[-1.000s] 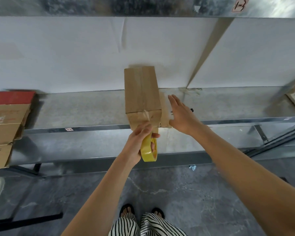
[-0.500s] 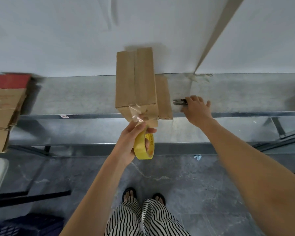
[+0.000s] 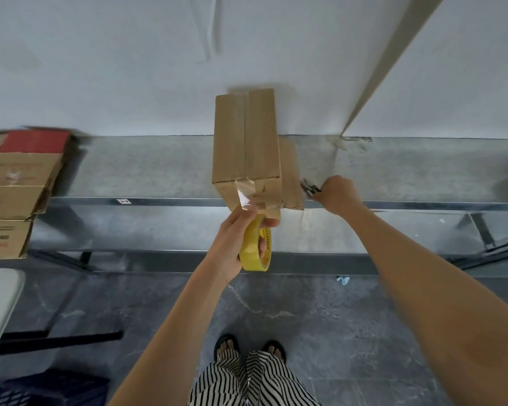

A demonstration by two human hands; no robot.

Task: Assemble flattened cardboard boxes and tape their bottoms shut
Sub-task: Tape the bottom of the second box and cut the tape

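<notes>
Head: left hand (image 3: 232,241) grips yellow tape roll (image 3: 251,254); right hand (image 3: 339,194), metal snips (image 3: 308,186).

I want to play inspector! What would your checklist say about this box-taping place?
Surface: grey metal shelf, carrying the cardboard box against the white wall.
Job's things: cardboard box, flaps shut, clear tape over its near end; yellow tape roll just below.
Clutter: stacked cardboard boxes at left; small blue scrap on the grey floor.
Grips: left hand holds the yellow tape roll; right hand grips a small metal tool.
Cables: nothing seen.
Surroundings: white wall, grey floor, blue crate.
</notes>
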